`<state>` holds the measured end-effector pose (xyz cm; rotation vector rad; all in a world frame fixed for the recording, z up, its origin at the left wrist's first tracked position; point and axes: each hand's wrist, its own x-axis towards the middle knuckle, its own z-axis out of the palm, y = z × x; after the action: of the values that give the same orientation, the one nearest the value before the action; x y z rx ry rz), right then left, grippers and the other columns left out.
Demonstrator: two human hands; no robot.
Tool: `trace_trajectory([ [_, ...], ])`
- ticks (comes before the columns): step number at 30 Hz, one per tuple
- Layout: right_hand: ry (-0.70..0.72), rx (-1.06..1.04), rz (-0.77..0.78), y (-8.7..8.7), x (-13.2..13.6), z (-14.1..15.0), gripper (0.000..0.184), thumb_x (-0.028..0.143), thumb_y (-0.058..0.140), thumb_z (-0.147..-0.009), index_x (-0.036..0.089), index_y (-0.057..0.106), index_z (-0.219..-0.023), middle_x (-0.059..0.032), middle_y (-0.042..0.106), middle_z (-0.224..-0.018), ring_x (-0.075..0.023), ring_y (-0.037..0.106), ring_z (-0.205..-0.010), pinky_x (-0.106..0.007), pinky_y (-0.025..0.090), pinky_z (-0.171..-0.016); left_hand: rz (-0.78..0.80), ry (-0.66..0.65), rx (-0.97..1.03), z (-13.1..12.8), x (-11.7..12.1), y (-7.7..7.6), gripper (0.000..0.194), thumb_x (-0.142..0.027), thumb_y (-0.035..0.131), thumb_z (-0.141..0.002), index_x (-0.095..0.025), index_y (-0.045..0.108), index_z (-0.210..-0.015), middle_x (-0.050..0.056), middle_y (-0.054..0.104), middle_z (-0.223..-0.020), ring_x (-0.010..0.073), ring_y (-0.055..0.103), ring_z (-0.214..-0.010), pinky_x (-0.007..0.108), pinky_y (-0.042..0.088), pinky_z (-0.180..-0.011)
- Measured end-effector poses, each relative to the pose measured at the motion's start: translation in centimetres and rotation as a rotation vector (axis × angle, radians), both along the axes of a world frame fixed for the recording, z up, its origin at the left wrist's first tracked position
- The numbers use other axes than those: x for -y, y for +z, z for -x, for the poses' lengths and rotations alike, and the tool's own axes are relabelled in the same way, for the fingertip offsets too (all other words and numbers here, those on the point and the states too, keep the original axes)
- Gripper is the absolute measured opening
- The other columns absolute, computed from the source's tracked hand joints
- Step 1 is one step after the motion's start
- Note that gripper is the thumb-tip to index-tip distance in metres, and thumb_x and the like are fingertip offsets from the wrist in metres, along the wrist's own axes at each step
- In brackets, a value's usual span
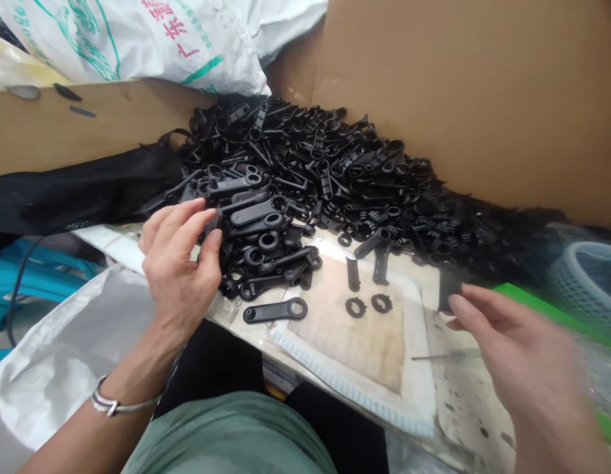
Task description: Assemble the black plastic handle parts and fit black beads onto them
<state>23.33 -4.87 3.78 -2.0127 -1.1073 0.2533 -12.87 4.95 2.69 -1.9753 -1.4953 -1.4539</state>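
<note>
My left hand (180, 263) is at the near left side of a heap of black plastic crank arms (259, 212), thumb and fingers curled around a black crank arm (210, 227) mostly hidden by them. To the right, my right hand (513, 349), smeared by motion, pinches a dark flat piece (450, 289) whose kind I cannot make out. Between my hands, one crank arm (274, 311) lies flat near the table edge. Two toothed black rings (355, 307) lie side by side on a worn board (345, 349), below two short black parts (353, 273).
A large pile of black parts (325, 151) rises against cardboard (473, 85). White printed sacks (137, 39) hang over the back left. At right are a green tray (520, 293) and a pale mesh basket (586, 283). A thin rod (434, 357) lies near my right hand.
</note>
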Motion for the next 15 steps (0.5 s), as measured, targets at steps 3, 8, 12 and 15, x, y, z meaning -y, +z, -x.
trace_trajectory([
  [3,-0.087,-0.192,-0.057,-0.4,1.1,0.8,0.048,0.058,0.077,-0.069,0.027,0.077,-0.105,-0.0012,0.075,-0.081,-0.0225,0.068,-0.067,-0.039,0.058,-0.071,-0.151,-0.129,-0.123,-3.2,0.6,1.8,0.024,-0.013,0.06,-0.093,-0.024,0.069,-0.113,0.008,0.073,-0.116,0.0264,0.064,-0.111,0.048,0.05,-0.102],
  [8,-0.119,-0.273,-0.07,-1.0,2.3,1.9,0.058,0.061,0.078,-0.067,0.024,0.076,-0.112,-0.0045,0.078,-0.095,-0.0226,0.07,-0.071,-0.039,0.062,-0.073,0.367,-0.545,-0.702,-13.1,0.2,3.8,0.028,-0.003,0.042,-0.097,-0.013,0.068,-0.098,0.009,0.072,-0.097,0.0217,0.065,-0.089,0.032,0.055,-0.073],
  [12,-0.113,-0.218,-0.037,-1.0,4.1,1.5,0.058,0.064,0.076,-0.065,0.022,0.078,-0.105,-0.006,0.078,-0.083,-0.026,0.073,-0.072,-0.037,0.064,-0.067,0.537,-0.58,-0.837,-19.0,-2.2,3.2,0.031,-0.003,0.042,-0.096,-0.011,0.067,-0.113,0.015,0.069,-0.11,0.0267,0.065,-0.104,0.037,0.055,-0.082],
  [15,-0.109,-0.195,-0.038,-1.6,5.6,0.7,0.052,0.063,0.077,-0.068,0.024,0.078,-0.101,-0.0056,0.079,-0.081,-0.025,0.074,-0.066,-0.034,0.064,-0.061,0.611,-0.568,-0.862,-20.6,-4.2,2.5,0.033,-0.002,0.042,-0.096,-0.011,0.069,-0.111,0.016,0.069,-0.109,0.0281,0.067,-0.105,0.038,0.055,-0.082],
])
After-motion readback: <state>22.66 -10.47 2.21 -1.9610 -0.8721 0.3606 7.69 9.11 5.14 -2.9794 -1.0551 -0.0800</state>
